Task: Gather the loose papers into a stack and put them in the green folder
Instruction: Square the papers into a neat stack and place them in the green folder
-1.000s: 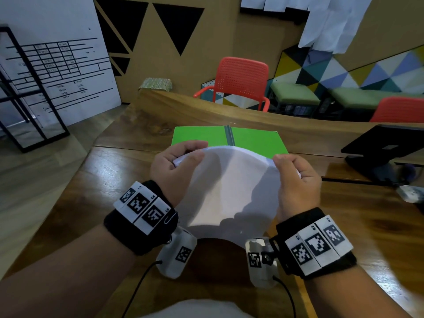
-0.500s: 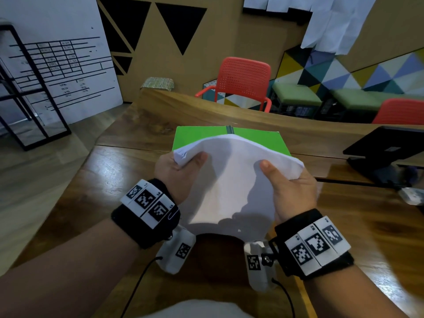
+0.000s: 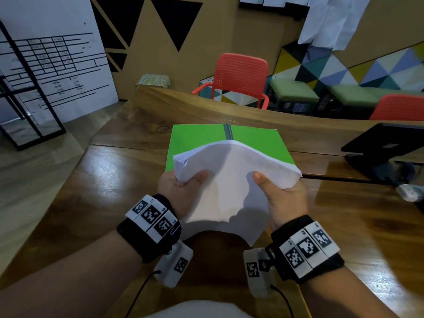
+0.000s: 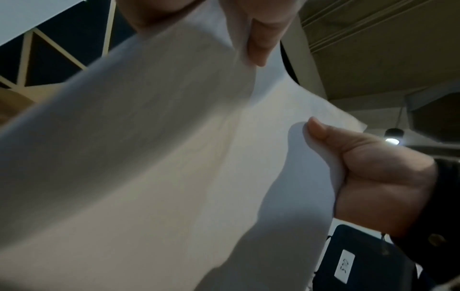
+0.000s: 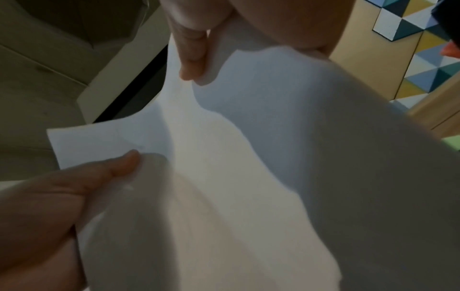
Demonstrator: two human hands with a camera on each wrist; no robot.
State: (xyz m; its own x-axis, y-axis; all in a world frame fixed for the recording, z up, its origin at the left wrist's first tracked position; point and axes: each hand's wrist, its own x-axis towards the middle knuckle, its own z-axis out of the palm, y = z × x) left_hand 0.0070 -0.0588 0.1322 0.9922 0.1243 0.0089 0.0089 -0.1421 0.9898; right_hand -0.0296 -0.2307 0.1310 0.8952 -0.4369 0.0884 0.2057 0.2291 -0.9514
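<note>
Hardly any readable text in these views.
The white tags with black square code patterns on the black left wristband (image 3: 151, 216) carry small marks that look like "L4" and "L5". A small white label (image 4: 344, 266) on a dark blue box by the right wrist shows handwriting, perhaps "513", not certain. The white board with black ruled lines (image 3: 52, 65) at far left has print too small to read.
</note>
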